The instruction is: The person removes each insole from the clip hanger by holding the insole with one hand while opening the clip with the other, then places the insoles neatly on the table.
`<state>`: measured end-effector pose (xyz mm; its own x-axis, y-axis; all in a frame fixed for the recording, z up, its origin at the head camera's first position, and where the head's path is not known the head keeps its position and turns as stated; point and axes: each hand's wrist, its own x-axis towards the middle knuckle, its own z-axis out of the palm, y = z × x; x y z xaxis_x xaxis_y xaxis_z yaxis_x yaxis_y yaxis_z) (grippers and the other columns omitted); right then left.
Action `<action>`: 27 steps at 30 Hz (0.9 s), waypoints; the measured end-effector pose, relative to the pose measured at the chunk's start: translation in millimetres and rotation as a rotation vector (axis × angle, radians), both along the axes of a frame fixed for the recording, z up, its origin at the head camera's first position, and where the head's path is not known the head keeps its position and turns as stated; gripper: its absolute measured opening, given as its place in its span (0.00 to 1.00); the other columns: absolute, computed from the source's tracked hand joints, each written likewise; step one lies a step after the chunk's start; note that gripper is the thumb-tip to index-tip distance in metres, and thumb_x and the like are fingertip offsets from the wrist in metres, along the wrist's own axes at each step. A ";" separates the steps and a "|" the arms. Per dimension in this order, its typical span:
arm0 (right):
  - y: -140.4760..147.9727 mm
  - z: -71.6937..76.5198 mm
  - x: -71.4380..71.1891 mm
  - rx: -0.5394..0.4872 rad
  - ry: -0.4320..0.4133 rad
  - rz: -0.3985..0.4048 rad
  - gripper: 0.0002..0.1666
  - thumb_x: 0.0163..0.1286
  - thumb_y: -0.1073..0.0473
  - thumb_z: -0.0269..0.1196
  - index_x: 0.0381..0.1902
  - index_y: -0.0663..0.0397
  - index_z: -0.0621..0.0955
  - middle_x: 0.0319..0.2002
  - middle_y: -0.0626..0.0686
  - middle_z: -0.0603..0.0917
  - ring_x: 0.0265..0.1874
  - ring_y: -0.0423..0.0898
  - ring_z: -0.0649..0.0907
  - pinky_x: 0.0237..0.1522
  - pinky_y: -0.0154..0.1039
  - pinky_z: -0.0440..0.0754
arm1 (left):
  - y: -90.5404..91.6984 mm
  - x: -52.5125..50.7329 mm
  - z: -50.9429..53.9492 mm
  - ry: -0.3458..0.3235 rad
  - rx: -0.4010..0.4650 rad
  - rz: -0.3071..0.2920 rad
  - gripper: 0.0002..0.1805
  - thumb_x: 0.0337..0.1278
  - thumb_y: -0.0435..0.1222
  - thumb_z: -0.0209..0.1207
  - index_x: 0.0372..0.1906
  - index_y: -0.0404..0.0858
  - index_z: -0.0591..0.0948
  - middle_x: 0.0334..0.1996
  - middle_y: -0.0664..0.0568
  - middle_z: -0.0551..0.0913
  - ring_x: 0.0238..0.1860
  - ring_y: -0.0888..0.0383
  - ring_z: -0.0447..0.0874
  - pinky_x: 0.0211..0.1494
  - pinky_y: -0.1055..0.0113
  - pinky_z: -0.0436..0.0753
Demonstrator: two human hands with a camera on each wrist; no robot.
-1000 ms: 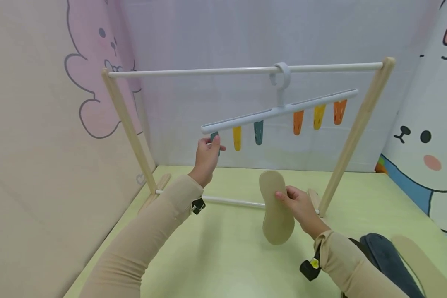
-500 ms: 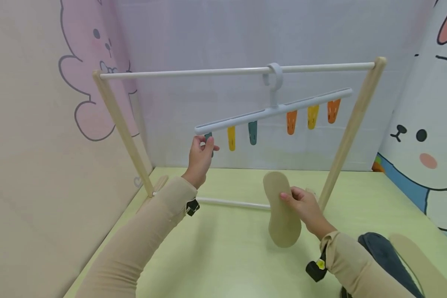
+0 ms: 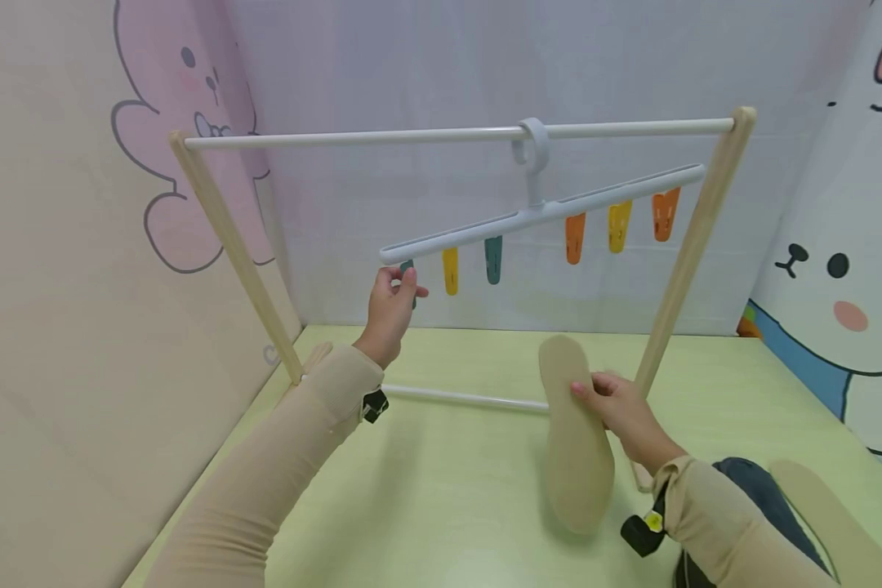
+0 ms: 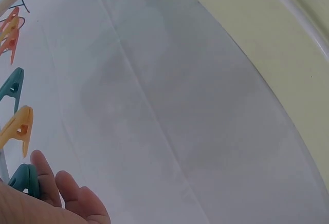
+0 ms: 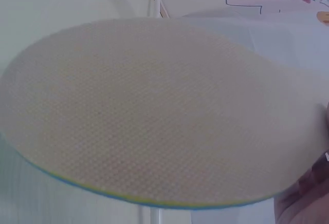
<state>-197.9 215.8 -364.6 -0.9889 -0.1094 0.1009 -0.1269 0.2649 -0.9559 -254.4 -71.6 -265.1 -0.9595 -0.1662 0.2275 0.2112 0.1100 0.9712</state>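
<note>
My left hand [image 3: 388,314] pinches a teal clothespin [image 4: 24,179] at the low left end of a white hanger [image 3: 470,237]. In the left wrist view that clip sits between the thumb and a finger. The hanger tilts, its right end higher, and hooks over the white rod [image 3: 353,139]. Along it hang a yellow clothespin [image 3: 451,271], another teal one [image 3: 493,260] and several orange and yellow ones to the right. Over the table, my right hand [image 3: 628,412] grips a beige insole [image 3: 576,449] by its side edge, thumb on the near face. The right wrist view shows its textured face [image 5: 154,116].
Wooden posts [image 3: 694,261] carry the rod, and a lower white bar [image 3: 463,398] runs behind the insole. At the right front lie a second beige insole [image 3: 830,514] and a dark blue item [image 3: 760,498], partly hidden by the right sleeve. Cartoon-printed walls [image 3: 838,327] enclose the table.
My right hand has moved right with the insole, whose lower end now reaches closer to me. The left hand keeps its pinch on the teal clothespin. The view has shifted slightly.
</note>
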 end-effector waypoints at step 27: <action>53.6 -0.2 7.8 0.117 -0.276 0.053 0.28 0.76 0.53 0.50 0.57 0.77 0.69 0.32 0.48 0.81 0.32 0.43 0.82 0.36 0.45 0.81 | -1.1 -0.4 -1.4 -0.055 -0.035 -0.034 0.10 0.74 0.41 0.46 0.46 0.38 0.67 0.35 0.47 0.80 0.51 0.49 0.73 0.48 0.61 0.63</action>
<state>-190.1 269.4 -364.8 -0.9698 -0.1562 -0.1871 0.1170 0.3751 -0.9196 -254.8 -72.7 -266.5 -0.9757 -0.1256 0.1794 0.1619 0.1380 0.9771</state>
